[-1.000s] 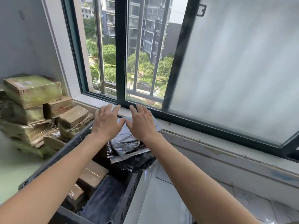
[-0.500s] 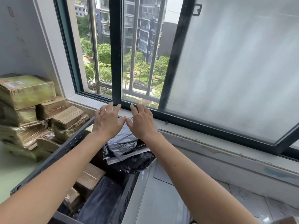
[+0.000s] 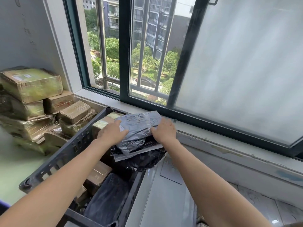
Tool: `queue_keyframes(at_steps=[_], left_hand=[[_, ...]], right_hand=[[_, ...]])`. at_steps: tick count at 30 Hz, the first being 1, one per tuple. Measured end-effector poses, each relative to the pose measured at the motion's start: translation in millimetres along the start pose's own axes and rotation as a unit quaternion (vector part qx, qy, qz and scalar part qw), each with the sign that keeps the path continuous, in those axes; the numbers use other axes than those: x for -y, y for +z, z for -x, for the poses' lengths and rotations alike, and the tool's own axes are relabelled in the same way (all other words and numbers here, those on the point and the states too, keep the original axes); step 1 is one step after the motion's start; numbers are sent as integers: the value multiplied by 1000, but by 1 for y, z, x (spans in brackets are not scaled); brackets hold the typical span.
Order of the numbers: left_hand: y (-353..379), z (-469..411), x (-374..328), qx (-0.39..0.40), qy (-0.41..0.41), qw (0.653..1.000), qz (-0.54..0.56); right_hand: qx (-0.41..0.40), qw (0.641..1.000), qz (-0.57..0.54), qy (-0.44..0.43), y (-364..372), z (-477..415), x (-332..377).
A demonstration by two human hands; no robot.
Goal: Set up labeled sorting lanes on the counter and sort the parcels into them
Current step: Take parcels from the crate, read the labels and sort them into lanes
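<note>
The bag (image 3: pixel 139 126) lies between my 2 hands, long axis running away from me: left hand (image 3: pixel 112 133) flat on it, right hand (image 3: pixel 164 132) at its edge, grip unclear.

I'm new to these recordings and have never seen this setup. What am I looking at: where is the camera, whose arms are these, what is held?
No machine here: the grips are a person's bare hands, filmed by one camera worn on the head, looking forward and down. The left grip and right grip hold a grey parcel by its two ends, over the pile in a dark crate; whether they curl under it is hidden. Cardboard boxes are stacked at the left by the wall, and a white counter lies at the right, below the window.
</note>
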State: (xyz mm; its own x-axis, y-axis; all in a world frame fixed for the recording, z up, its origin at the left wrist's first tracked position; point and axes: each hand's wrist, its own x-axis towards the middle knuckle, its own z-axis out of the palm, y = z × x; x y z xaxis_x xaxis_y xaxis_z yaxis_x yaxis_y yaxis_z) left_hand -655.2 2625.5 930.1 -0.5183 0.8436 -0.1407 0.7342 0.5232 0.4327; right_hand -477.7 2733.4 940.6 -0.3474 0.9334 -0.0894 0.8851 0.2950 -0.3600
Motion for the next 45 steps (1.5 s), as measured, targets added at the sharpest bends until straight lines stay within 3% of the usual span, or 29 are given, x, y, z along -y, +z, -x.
queue_keyframes(at_steps=[6, 10, 12, 15, 19, 20, 22, 25, 29, 32, 37, 39, 41, 43, 45], left_hand=[[7, -9, 6, -6, -76, 990, 119], [9, -16, 15, -49, -145, 941, 301], [11, -17, 19, -39, -171, 910, 376], [14, -16, 23, -19, -184, 881, 436], [15, -11, 20, -9, -192, 873, 448], [16, -9, 19, -4, -195, 878, 437], [19, -6, 17, 14, -199, 882, 427], [23, -4, 14, 19, -202, 866, 458], [13, 1, 16, 22, -202, 811, 549], [-1, 6, 13, 57, -153, 785, 598], [-24, 13, -1, 78, -104, 692, 710], [-31, 14, -9, 27, -103, 690, 716], [-38, 15, -17, -54, -98, 700, 706], [-42, 16, -29, -128, -71, 721, 678], [-43, 21, -43, -193, -19, 759, 621]], right_hand=[[-22, 994, -104, -2, 8, -3, -7], [-81, 973, -218, -5, 0, -6, -9], [-61, 943, -324, 37, -7, -9, -13], [46, 857, -505, 88, -17, -8, -23], [84, 804, -583, 81, -25, -4, -39], [77, 803, -585, 82, -26, -3, -41], [52, 839, -536, 77, -23, -1, -44], [42, 875, -480, 56, -19, 3, -48], [69, 851, -518, 43, -22, 4, -57], [70, 837, -540, 51, -26, 3, -62], [124, 818, -559, 53, -27, 5, -57], [110, 824, -553, 52, -25, 6, -52], [68, 855, -511, 56, -25, 8, -47], [38, 887, -459, 41, -27, 10, -42], [53, 886, -460, 10, -31, 13, -34]])
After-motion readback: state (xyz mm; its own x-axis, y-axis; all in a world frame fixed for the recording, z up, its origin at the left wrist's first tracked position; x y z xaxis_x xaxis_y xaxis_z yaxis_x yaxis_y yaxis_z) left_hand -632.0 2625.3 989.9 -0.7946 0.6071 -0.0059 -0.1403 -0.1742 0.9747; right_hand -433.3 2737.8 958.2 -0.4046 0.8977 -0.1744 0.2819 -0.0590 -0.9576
